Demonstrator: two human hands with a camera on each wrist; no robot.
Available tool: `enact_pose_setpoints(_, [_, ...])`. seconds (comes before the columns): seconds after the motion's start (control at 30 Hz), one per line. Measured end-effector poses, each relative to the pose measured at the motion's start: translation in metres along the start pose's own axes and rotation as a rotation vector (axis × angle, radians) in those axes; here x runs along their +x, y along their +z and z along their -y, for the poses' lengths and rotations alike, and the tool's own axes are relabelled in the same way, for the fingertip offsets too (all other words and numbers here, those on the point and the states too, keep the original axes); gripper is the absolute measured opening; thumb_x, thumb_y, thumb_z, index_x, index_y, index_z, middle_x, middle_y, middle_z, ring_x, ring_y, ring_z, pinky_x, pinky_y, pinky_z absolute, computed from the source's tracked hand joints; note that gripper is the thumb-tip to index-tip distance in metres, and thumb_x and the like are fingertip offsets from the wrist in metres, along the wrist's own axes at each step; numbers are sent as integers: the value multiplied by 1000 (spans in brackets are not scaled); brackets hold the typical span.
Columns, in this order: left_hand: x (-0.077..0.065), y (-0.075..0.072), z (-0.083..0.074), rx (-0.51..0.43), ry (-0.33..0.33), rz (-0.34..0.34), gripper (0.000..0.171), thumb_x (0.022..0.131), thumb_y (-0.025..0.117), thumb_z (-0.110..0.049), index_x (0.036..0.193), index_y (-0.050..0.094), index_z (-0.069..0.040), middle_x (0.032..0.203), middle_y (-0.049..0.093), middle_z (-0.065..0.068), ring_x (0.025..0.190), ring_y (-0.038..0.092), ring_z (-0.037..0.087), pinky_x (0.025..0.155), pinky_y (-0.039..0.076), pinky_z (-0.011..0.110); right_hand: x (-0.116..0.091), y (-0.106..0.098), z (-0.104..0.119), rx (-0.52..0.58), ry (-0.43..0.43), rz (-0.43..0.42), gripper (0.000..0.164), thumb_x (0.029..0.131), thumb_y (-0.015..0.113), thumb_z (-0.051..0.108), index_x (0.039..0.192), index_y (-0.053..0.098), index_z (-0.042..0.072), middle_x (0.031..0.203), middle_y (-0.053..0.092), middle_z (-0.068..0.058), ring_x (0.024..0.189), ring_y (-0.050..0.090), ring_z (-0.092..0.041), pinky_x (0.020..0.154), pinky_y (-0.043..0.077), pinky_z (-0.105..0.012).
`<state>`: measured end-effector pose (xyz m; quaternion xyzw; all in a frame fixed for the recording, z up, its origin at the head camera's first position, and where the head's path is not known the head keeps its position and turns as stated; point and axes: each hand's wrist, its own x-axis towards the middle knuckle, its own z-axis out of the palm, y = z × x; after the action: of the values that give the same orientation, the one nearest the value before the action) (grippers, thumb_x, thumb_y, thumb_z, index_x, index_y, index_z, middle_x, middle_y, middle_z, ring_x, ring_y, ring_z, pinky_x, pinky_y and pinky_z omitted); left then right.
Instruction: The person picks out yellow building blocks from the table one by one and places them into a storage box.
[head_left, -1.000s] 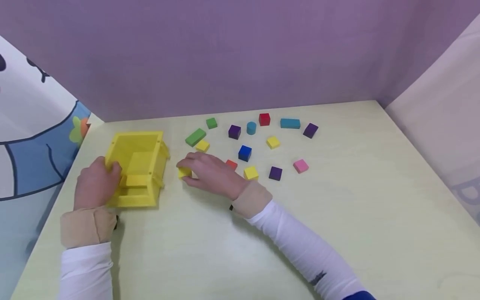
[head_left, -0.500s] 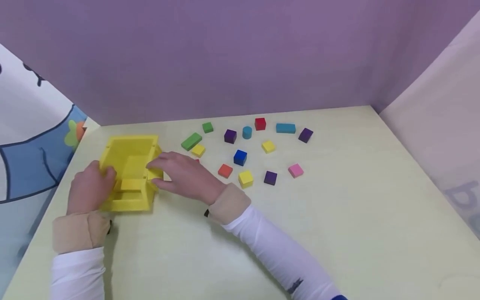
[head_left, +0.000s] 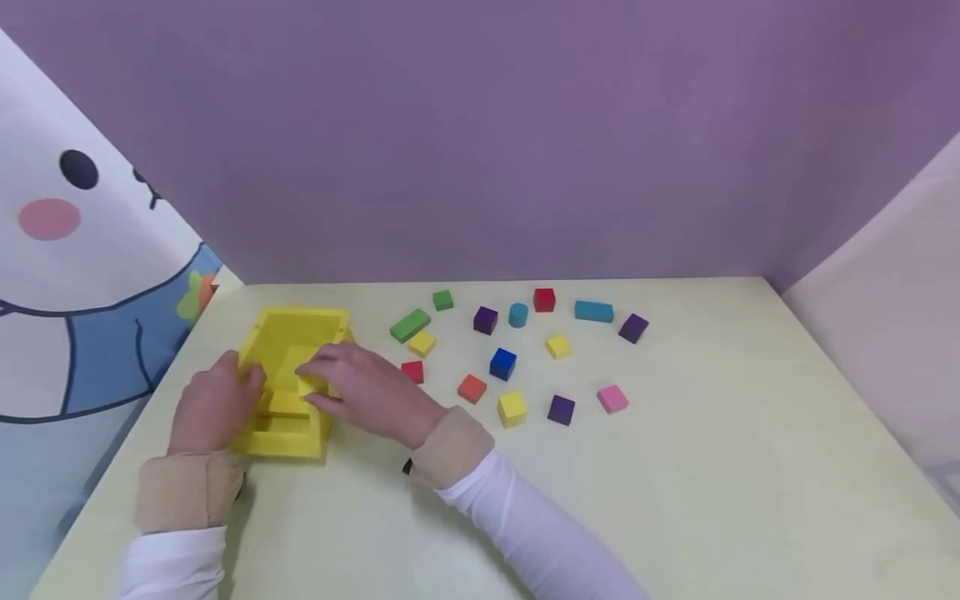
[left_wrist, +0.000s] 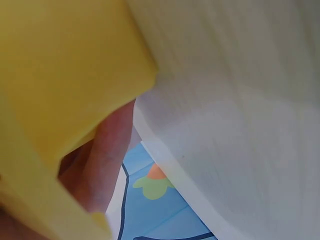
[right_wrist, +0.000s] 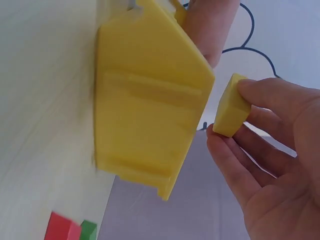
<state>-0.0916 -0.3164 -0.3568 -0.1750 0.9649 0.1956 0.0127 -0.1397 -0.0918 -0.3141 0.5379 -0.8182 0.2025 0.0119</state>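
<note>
Purple backdrop (head_left: 495,142) beside cartoon-printed cloth (head_left: 105,258)

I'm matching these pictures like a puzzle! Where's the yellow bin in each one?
Head: the yellow bin is left of centre.
Left wrist: close up, along the left side.
Right wrist: upper middle, left of the right hand.
Shared landmark: the pale table, in all three.

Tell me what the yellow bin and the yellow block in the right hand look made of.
Yellow bin: probably molded plastic, smooth and satin, judging by its even color and raised ridges.

Yellow block: matte, with flat faces and straight edges; perhaps painted wood, though foam or plastic isn't ruled out.
</note>
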Motion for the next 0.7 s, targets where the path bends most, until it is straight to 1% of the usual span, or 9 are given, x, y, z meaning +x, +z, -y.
enact_pose_setpoints(0.17, [-2, 1, 0, 3, 16, -26, 43, 96, 29, -32, 106, 41, 7, 68, 48, 13, 55, 46, 22, 53, 39, 32, 11, 8, 5, -39, -27, 13, 37, 90, 54, 30, 123, 57, 14, 116, 56, 5, 108, 48, -6, 92, 29, -10])
enact_pose_setpoints(0.27, [-3, 2, -3, 6, 31, -28, 43, 97, 30, -31, 108, 41, 8, 68, 49, 13, 55, 46, 22, 54, 39, 32, 17, 11, 8, -56, -10, 48, 36, 89, 55, 30, 122, 58, 16, 113, 56, 7, 105, 48, -4, 90, 31, -10])
enact_pose_setpoints(0.37, [-3, 2, -4, 10, 25, -12, 45, 97, 30, -31, 113, 41, 9, 72, 51, 14, 57, 47, 22, 56, 40, 32, 22, 13, 11, -83, 5, 70, 35, 89, 56, 32, 120, 59, 18, 110, 56, 9, 101, 48, -3, 86, 33, -10])
enact_pose_setpoints(0.5, [-3, 0, -2, 8, 13, -6, 46, 97, 29, -33, 114, 40, 9, 74, 52, 15, 59, 48, 22, 56, 41, 32, 31, 17, 16, -98, 17, 89, 27, 87, 58, 32, 111, 62, 21, 97, 54, 12, 89, 46, -2, 78, 36, -11])
enact_pose_setpoints(0.6, [-2, 0, -3, 11, 9, 3, 46, 98, 28, -35, 110, 41, 7, 72, 51, 13, 58, 48, 22, 56, 40, 32, 36, 20, 18, -99, 52, 113, 18, 86, 59, 32, 101, 62, 22, 87, 50, 13, 81, 44, -2, 72, 36, -12])
enact_pose_setpoints(0.7, [-2, 1, -2, 13, -2, 14, 45, 98, 27, -36, 108, 41, 5, 71, 50, 11, 59, 48, 21, 57, 40, 31, 39, 23, 20, -116, 84, 136, 13, 86, 60, 33, 94, 61, 23, 80, 47, 14, 76, 43, -3, 68, 35, -13])
